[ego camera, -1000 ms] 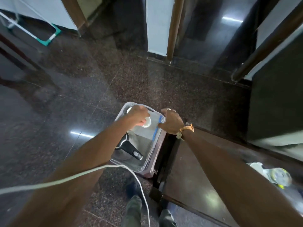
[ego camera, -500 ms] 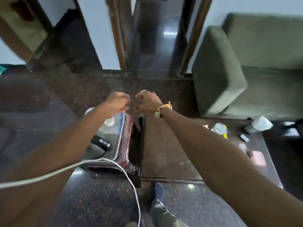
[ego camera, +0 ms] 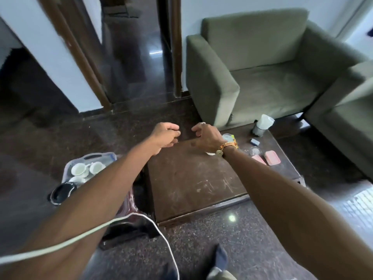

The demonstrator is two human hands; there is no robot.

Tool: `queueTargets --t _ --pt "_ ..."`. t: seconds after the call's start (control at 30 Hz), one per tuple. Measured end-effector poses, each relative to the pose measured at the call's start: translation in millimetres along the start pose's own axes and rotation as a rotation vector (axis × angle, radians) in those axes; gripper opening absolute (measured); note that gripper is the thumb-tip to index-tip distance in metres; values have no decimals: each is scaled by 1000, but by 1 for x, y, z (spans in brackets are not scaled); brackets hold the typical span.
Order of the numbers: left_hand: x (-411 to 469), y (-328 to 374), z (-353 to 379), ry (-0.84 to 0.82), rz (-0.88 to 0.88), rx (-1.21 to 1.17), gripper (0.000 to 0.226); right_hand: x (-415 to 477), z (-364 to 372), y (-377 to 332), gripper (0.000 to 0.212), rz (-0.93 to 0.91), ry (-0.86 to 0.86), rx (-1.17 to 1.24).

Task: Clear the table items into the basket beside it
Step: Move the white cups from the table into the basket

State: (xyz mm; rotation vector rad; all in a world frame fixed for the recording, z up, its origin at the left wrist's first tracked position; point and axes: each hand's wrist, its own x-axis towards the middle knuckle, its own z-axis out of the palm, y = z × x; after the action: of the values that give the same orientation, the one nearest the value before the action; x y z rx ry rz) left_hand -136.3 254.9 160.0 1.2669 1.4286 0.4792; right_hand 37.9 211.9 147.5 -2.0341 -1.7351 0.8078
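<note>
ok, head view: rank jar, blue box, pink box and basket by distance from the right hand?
1. Jar: on the table, right beside the right hand.
2. Blue box: farther right on the table.
3. Pink box: toward the table's right end.
4. Basket: on the floor, left of the table.

An olive-green armchair is standing against a white wall, with a second matching armchair sitting just beside it on the right. A brown wooden door frame is opening onto a dark polished stone floor. A white cable is trailing across the foreground.
</note>
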Motion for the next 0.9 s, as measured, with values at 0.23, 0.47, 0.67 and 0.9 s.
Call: queueTargets --t 0.23,0.47,0.67,0.9 --pt "21 38 140 -140 23 96 30 -27 -68 133 48 155 98 6" --pt "35 55 282 -261 -2 128 24 -50 -136 265 48 279 102 -41" --pt "48 73 335 -295 9 208 28 -42 -170 309 39 303 129 -22" --pt "83 75 349 -297 -65 221 31 -31 -159 341 59 320 46 41"
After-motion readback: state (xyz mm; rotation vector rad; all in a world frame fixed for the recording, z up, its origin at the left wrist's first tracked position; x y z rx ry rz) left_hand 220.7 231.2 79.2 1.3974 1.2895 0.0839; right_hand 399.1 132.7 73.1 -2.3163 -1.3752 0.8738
